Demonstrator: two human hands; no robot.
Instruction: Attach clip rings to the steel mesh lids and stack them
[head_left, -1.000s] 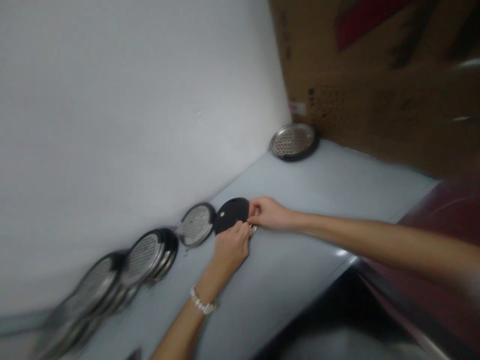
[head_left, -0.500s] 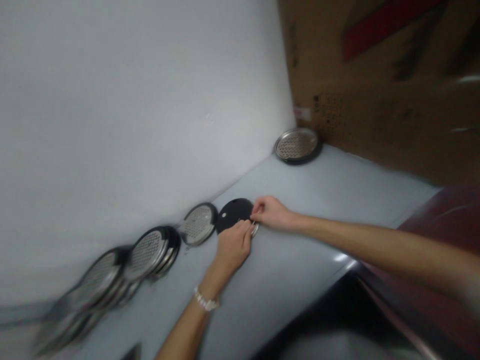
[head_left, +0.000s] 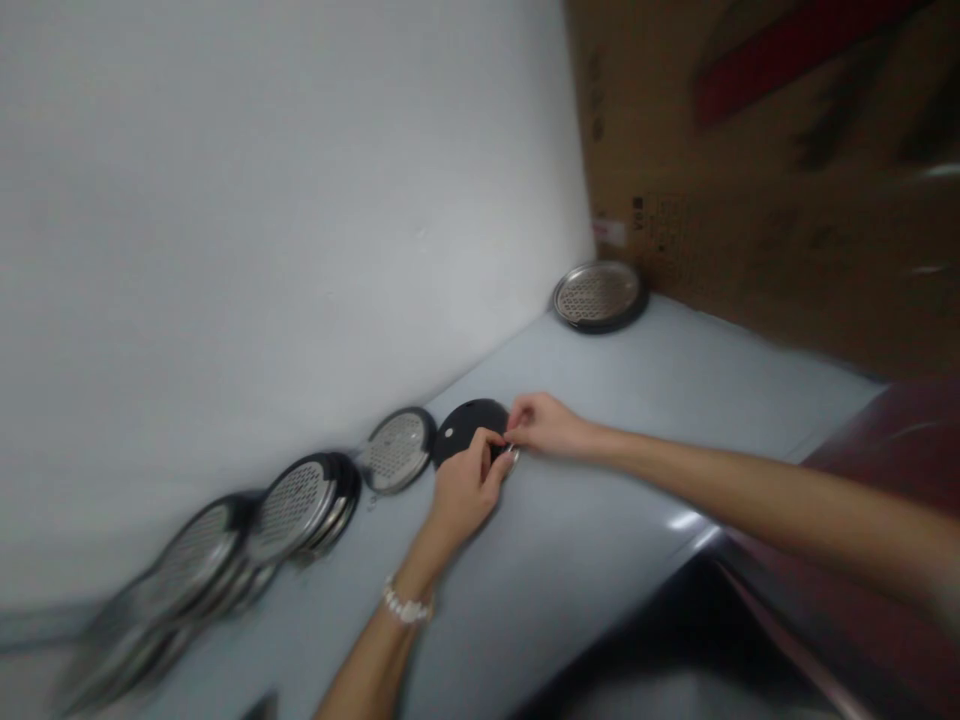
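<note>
A black round disc (head_left: pixel 465 426) with a small white spot lies tilted on the pale grey table (head_left: pixel 637 440) near the wall. My left hand (head_left: pixel 463 487) pinches its near edge, fingers closed. My right hand (head_left: pixel 546 425) grips the disc's right edge, fingers curled, where a thin silvery rim shows between the two hands. A perforated metal disc (head_left: pixel 397 450) leans against the wall just left of the black one.
Several more perforated metal discs (head_left: pixel 296 503) lean in a row along the white wall toward the lower left. Another one (head_left: pixel 598 294) lies flat in the far corner by a cardboard box (head_left: pixel 765 160). A dark red surface (head_left: pixel 892 450) sits at right.
The hands stay on the black disc; my left fingers have shifted up over its edge. The camera has drifted slightly.
</note>
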